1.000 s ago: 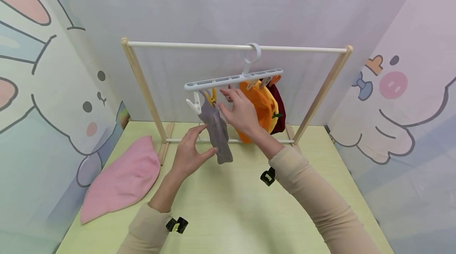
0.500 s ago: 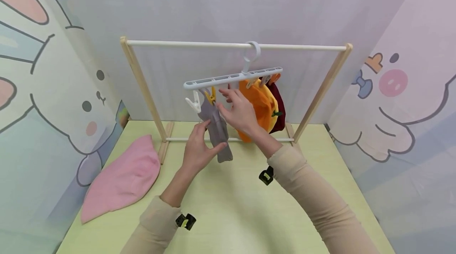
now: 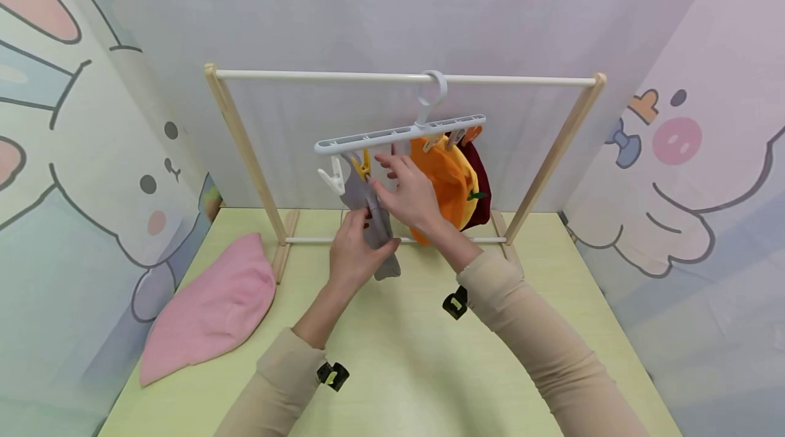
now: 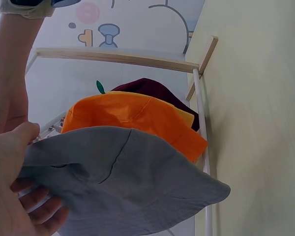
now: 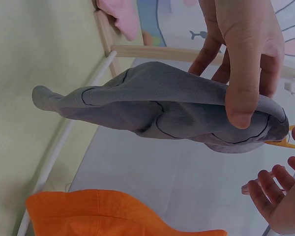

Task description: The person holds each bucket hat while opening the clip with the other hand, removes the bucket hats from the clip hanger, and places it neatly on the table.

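A grey hat point(image 3: 375, 219) hangs from a yellow clip point(image 3: 364, 166) on a white clip hanger point(image 3: 398, 137), which hooks over the rack's white top rod point(image 3: 306, 76). My left hand point(image 3: 370, 232) grips the hat's lower part, thumb on one side and fingers on the other; the left wrist view shows the grey hat point(image 4: 123, 182) in that left hand point(image 4: 19, 177). My right hand point(image 3: 383, 174) hovers with straight fingers beside the clip and the hat's top; in the right wrist view the right hand point(image 5: 273, 196) holds nothing. An orange hat point(image 3: 450, 181) and a dark red hat point(image 3: 481, 185) hang behind.
A pink hat point(image 3: 208, 311) lies on the pale green table point(image 3: 398, 369) at the left. Wooden rack posts point(image 3: 245, 151) and a low white rail point(image 3: 306, 240) frame the hanger. An empty white clip point(image 3: 333, 178) hangs at the hanger's left end. Printed backdrop walls close in on all sides.
My left hand has moved up and to the right and closed on the grey hat. The right hand has stayed by the yellow clip.
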{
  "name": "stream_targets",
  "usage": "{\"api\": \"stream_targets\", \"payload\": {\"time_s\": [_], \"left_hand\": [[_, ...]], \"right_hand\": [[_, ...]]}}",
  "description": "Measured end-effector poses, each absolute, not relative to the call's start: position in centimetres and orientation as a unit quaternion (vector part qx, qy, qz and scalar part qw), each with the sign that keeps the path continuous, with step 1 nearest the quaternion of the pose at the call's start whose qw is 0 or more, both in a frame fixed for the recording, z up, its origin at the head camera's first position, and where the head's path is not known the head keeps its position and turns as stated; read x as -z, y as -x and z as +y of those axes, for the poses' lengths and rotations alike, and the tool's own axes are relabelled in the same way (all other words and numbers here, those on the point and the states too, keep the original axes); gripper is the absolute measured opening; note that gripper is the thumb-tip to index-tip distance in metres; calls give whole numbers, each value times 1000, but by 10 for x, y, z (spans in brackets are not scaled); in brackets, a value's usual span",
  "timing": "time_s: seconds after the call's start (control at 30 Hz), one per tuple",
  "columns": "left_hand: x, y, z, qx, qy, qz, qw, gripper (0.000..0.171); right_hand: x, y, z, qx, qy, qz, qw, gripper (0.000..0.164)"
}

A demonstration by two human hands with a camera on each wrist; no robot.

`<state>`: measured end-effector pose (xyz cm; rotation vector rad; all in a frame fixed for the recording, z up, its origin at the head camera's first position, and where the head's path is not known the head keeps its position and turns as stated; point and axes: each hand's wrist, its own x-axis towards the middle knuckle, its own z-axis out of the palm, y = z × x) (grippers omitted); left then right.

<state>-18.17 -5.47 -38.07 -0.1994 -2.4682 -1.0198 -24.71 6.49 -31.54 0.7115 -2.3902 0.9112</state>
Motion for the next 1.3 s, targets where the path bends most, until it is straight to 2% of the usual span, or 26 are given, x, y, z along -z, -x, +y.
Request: {"api": "stream_targets", "payload": {"time_s": [0.53, 1.03, 1.3], "left_hand": [[380, 185, -56, 389, 29, -894, 219, 18], [379, 180, -62, 406, 36, -886, 223, 13], [380, 177, -64, 388, 50, -885, 251, 10]], "right_hand": [[319, 248, 62, -349, -271, -862, 248, 42], [315, 248, 57, -362, -259, -861, 244, 45], [311, 246, 54, -369, -252, -861, 242, 45]]}}
